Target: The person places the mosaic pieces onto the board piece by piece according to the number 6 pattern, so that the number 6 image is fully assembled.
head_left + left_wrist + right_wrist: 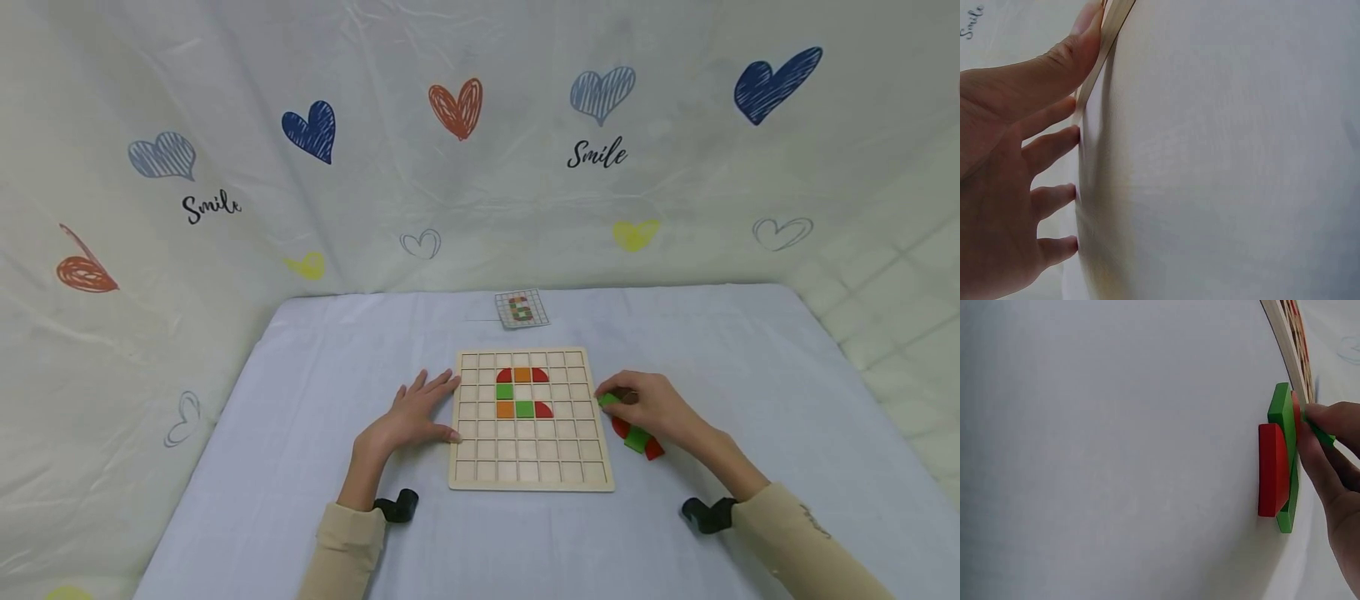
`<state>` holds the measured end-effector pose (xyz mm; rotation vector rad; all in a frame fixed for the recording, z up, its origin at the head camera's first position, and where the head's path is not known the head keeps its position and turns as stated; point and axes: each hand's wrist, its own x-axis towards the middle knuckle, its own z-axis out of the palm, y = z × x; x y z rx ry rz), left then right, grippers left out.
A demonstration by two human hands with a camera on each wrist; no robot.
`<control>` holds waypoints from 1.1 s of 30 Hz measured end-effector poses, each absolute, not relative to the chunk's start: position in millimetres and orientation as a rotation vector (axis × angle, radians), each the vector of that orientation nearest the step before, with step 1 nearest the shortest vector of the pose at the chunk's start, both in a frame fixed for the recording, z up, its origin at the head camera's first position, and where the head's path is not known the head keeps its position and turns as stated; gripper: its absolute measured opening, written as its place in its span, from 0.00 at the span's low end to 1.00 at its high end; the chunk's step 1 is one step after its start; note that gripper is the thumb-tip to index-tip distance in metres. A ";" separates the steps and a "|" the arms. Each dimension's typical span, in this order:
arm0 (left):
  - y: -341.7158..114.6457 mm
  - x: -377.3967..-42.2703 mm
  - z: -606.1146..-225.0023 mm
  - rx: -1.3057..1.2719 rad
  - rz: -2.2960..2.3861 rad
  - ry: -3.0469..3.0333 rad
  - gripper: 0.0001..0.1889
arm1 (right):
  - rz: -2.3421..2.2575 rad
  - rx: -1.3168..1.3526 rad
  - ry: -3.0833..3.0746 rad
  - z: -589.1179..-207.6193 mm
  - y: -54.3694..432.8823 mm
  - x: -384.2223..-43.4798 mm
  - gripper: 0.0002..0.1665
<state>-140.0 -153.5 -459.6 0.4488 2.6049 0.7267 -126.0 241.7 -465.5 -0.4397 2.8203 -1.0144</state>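
Note:
A wooden grid board [528, 450] lies flat on the table, with several red, orange and green pieces set in its cells in an angular curve. My left hand [408, 417] is spread at the board's left side, thumb and fingertips touching its edge. At the right edge, my right hand [651, 407] pinches a small green block [1321, 433] between thumb and fingers. Just below that hand, loose blocks lie bunched together: a curved red piece [620, 427], a green block [637, 439] and another red piece [1272, 470].
Behind the board lies a small card [522, 309] printed with a coloured grid pattern. White cloth [337, 350] covers the table, and a curtain [525, 208] with hearts and lettering hangs behind it. Each wrist wears a black camera mount [399, 506].

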 end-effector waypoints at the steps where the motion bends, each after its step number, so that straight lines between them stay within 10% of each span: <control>1: -153.5 -140.1 -459.3 0.450 0.726 2.604 0.51 | -1.023 -0.429 2.815 -464.8 242.5 -125.8 0.12; 33: -152.9 -139.9 -458.1 0.456 0.712 2.604 0.51 | -1.255 -0.400 2.519 -464.8 224.6 -120.0 0.23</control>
